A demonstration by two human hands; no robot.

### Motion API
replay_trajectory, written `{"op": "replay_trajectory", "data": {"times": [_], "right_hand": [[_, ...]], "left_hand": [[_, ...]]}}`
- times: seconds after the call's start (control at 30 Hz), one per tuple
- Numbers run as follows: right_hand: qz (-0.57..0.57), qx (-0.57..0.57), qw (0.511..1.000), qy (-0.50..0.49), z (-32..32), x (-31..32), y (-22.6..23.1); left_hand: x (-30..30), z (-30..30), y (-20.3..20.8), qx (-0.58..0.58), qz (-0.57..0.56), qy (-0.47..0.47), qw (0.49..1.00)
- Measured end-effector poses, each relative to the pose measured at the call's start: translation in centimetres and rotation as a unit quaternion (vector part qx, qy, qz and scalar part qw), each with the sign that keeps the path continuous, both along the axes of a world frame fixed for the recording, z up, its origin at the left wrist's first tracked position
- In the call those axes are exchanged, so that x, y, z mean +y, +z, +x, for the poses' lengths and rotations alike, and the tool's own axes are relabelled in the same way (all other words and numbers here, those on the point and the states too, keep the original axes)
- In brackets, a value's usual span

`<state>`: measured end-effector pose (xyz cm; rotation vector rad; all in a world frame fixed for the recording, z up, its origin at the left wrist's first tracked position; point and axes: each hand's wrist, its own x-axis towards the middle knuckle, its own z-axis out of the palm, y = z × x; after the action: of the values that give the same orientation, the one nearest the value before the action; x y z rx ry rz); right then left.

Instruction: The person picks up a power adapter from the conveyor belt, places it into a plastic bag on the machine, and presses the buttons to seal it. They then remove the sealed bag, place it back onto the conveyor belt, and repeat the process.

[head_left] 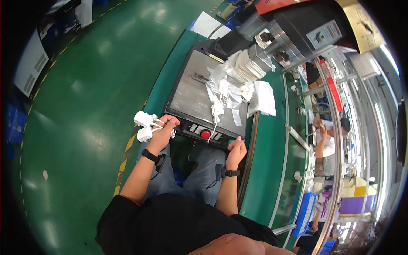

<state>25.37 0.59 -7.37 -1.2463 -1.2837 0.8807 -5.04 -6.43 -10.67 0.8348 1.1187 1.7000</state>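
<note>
Head view: seated person at a press machine [199,91].
Left hand [163,129]: closed around white plugs [144,125], at the machine's left corner.
Right hand [236,148]: fingers curled, pressing green button [230,142] on the machine's front panel.

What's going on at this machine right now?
A seated person works at a press-like machine with a flat metal plate. The left hand holds a bunch of small white plug-like parts off the plate's left edge. The right hand rests at a green button on the front control strip, right of a red button. A heap of white parts and clear bags lies on the plate.
</note>
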Motion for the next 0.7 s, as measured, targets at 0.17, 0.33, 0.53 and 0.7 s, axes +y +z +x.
{"op": "replay_trajectory", "data": {"times": [0.17,0.33,0.53,0.7], "right_hand": [[-0.107,0.061,0.986,0.113,1.0,0.3,-0.5],[-0.044,-0.29,0.911,0.291,0.2,0.0,7.1],[0.173,-0.348,0.815,0.43,-0.2,-4.1,23.5],[0.361,-0.319,0.823,0.301,11.0,-4.1,25.3]], "left_hand": [[0.4,0.2,0.0,0.038,-0.016,0.014,0.999],[1.4,0.0,-0.2,-0.012,0.022,0.015,1.0],[-3.0,3.7,11.2,0.094,0.241,0.126,0.958],[-2.7,5.6,16.2,0.038,0.354,-0.103,0.929]]}}
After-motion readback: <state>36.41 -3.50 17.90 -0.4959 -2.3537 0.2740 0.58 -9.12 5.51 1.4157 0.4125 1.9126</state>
